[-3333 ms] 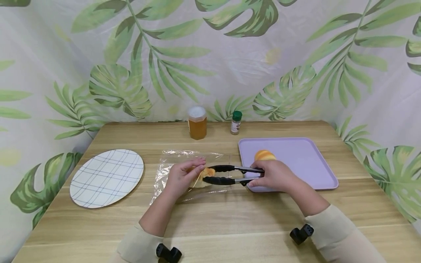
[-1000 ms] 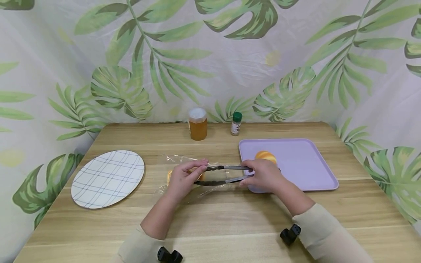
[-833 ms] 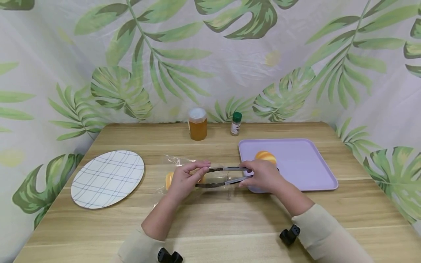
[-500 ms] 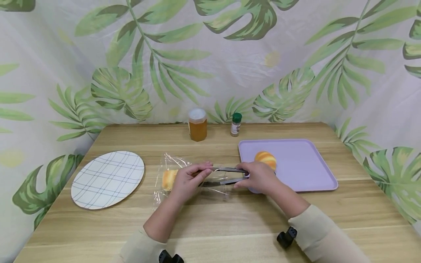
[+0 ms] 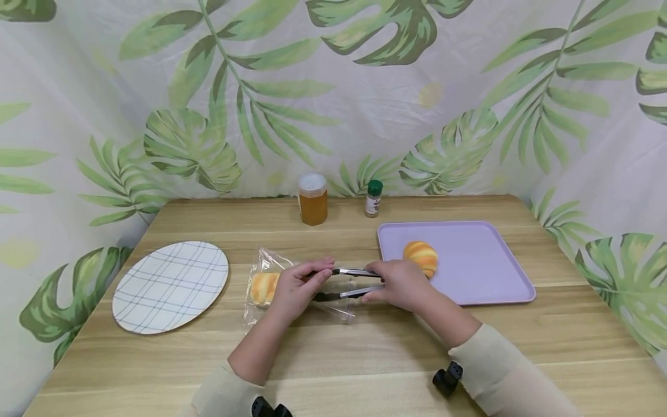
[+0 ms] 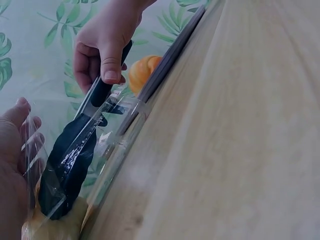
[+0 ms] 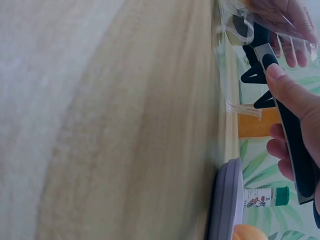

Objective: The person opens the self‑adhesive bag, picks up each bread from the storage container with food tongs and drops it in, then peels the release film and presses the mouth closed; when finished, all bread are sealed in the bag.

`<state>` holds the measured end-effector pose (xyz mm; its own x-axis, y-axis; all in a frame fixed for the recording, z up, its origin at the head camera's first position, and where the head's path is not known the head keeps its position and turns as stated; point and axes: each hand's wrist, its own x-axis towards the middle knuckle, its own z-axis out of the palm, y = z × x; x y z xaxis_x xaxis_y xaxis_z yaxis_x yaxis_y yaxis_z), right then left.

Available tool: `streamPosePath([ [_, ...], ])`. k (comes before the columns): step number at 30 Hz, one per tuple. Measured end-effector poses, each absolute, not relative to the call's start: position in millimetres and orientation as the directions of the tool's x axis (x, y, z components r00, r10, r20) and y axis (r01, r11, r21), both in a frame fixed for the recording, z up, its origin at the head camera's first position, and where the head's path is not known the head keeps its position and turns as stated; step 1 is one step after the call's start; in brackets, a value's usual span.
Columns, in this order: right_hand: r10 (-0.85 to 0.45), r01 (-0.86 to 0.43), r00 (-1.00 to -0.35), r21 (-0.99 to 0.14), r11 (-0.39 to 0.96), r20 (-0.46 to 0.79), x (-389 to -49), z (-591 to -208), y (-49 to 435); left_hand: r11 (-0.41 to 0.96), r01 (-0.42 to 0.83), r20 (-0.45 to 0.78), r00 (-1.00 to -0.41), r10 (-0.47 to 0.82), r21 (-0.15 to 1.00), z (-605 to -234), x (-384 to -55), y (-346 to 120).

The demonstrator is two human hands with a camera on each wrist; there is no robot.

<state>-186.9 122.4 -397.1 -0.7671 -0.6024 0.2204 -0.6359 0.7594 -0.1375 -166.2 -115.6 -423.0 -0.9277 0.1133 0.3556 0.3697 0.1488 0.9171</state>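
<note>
My right hand (image 5: 403, 284) grips a pair of tongs (image 7: 295, 145) with black ends and silver arms. The tongs reach left into a clear plastic bag (image 5: 271, 258). Inside lies a yellow-orange bread loaf (image 5: 264, 288), partly hidden behind my left hand (image 5: 297, 289). That hand holds the bag's film between fingers and thumb around its mouth. In the left wrist view, one black tong end (image 6: 67, 165) overlaps the bread (image 6: 57, 227) at the bottom. Right beside my right hand, a round striped bun (image 5: 421, 258) sits on a purple tray (image 5: 479, 260).
A white plate (image 5: 172, 286) with a blue grid pattern lies on the left of the wooden table. An amber jar (image 5: 313, 205) with a white lid and a small green-capped spice bottle (image 5: 373, 198) stand near the back edge.
The bread has gone from the bag's mouth leftward, deeper inside, past my left hand. My right hand and the tongs have moved left, uncovering more of the bun. My left hand has barely shifted.
</note>
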Motion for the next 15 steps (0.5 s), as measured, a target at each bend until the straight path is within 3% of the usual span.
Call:
streamPosePath([
  [15,-0.559,-0.562,-0.826,-0.181,0.807,0.071,-188.5,-384.2,141.6,0.216,0.276,0.252,-0.958,0.134,0.936,-426.6,-173.9,-124.8],
])
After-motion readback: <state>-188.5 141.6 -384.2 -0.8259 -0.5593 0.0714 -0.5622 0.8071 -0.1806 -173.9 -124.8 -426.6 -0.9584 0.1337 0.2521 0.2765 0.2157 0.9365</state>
